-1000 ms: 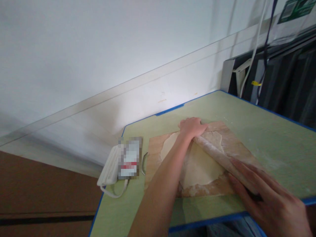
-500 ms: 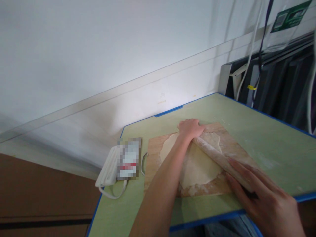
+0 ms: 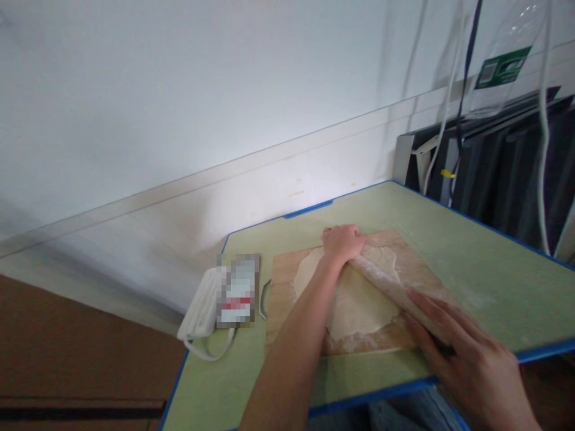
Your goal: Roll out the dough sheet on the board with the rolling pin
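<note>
On the bench [image 3: 449,239] in my head view, I see a white item [image 3: 204,305] beside the wooden board [image 3: 281,281]; the left forearm [image 3: 294,341] partly hides the dough [image 3: 362,302] lying there; my left hand [image 3: 344,242] is closed over the far end of the rolling pin [image 3: 377,277], my right hand [image 3: 476,359] around its near end; more of the bottle [image 3: 503,69] shows than half a second ago.

We look from one head-worn camera, facing forward and down, the green table [image 3: 476,251] close below us and the white wall [image 3: 179,90] far ahead
</note>
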Motion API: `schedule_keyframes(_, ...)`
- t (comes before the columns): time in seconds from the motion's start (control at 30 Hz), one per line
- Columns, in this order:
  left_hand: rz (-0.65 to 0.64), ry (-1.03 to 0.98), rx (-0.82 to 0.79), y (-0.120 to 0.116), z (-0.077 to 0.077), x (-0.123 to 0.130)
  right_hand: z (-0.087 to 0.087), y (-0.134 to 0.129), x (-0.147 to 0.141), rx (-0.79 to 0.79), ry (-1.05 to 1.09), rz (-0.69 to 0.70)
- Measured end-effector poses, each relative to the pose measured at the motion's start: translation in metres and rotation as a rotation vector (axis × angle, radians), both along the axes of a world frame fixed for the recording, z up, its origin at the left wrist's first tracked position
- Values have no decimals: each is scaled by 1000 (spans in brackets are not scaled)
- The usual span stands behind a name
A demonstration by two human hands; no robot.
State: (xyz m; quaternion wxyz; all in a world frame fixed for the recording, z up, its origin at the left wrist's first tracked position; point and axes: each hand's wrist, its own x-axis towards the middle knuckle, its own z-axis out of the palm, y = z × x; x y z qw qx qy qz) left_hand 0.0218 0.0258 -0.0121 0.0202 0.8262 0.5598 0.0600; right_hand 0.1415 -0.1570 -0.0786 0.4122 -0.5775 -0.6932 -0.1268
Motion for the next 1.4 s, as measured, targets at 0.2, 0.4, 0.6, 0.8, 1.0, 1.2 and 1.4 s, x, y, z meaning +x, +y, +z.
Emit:
schedule_keyframes(0.2,-1,-46,3,1,-4,-3,-2,1,-1,39,-30,17)
schedule_keyframes(0.4,-17,-72,20,1,-5,-4,-2,0,-2,39,-15,-30)
schedule_keyframes(0.6,-36,-42,31,-4,-3,-5,1,3,-1,33,-18,-2)
schedule_keyframes(0.8,-50,-14,-7,-2,1,-4,5,2,-4,-110,-102,-26)
schedule_keyframes(1.0,-47,3,-7,-1,1,-3,14,2,-2,-104,-266,-28)
schedule_keyframes(1.2,-56,-2,40,-4,0,-5,7,12,-3,-29,-127,-12)
schedule_keyframes(1.4,-51,-3,138,-20,-1,-19,3,11,-4,-48,-25,33)
